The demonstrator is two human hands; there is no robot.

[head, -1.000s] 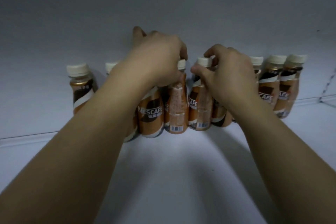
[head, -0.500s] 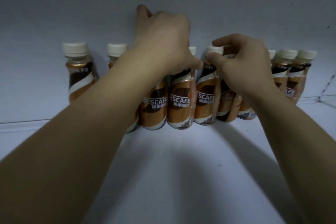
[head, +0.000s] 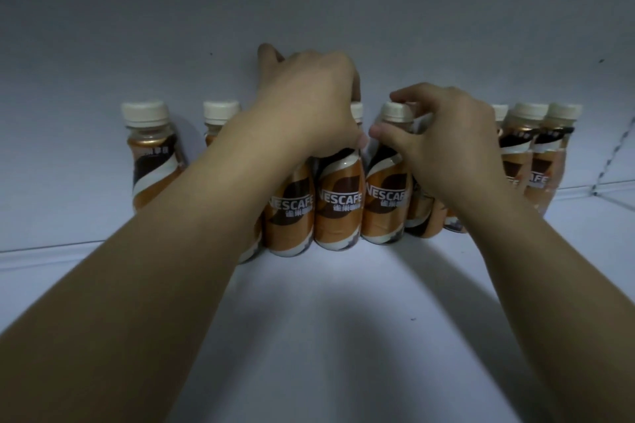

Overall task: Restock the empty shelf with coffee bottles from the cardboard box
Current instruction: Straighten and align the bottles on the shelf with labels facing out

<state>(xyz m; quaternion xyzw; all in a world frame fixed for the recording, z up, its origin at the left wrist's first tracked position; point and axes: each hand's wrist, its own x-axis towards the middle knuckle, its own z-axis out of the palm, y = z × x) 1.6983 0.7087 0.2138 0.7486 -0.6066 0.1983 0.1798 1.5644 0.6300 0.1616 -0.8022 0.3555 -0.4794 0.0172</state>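
Observation:
Several brown and orange Nescafe coffee bottles with cream caps stand in a row at the back of the white shelf (head: 326,319). My left hand (head: 309,106) reaches over the middle of the row, its fingers curled down over the top of one coffee bottle (head: 290,213); its thumb lies by the neck of the neighbouring bottle (head: 340,203). My right hand (head: 443,137) pinches the cap and neck of the bottle to the right (head: 386,199). The labels of these three face front. My arms hide parts of further bottles.
A lone bottle (head: 151,165) stands at the left end, apart from another bottle (head: 220,112) half hidden by my left forearm. Two bottles (head: 546,161) close the right end. A wire divider (head: 615,154) bounds the shelf at right. The white back wall (head: 309,10) is directly behind.
The two middle bottles under my hands have turned from barcode side to label side facing front. My hands stay on their tops.

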